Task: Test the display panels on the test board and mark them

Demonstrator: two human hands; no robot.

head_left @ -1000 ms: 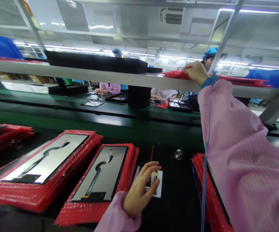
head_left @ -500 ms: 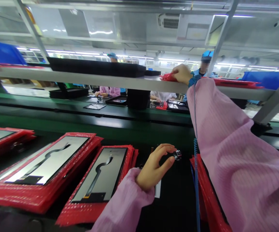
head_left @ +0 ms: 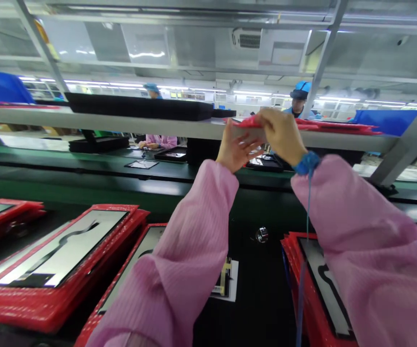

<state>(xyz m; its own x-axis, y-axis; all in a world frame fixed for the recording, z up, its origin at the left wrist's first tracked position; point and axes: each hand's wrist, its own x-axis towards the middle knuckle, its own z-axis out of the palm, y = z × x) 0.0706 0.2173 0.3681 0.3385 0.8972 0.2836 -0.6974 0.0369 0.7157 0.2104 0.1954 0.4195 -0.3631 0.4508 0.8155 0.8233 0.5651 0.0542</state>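
My right hand (head_left: 280,132) is raised to the shelf edge, fingers closed on a red bubble-wrap bag (head_left: 249,122). A blue wrist strap (head_left: 306,163) with a hanging cord circles that wrist. Just left of it, my left hand (head_left: 235,149) is lifted to the same edge, fingers spread and thumb up close to the bag; whether it touches the bag I cannot tell. Below both arms, a small round metal piece (head_left: 262,234) sits on the black bench. A flat part with yellow tape (head_left: 226,277) lies on a white sheet, partly behind my left sleeve.
Display panels with dark flex cables lie on stacks of red bubble-wrap bags, at left (head_left: 67,246) and right (head_left: 324,270). The white shelf (head_left: 139,126) crosses in front, bearing a black tray (head_left: 139,106) and blue bins (head_left: 385,120). Co-workers sit beyond the green line.
My left hand has risen from beside the round metal piece to the shelf edge. My right hand stays at the red bag, which now shows pulled slightly past the edge.
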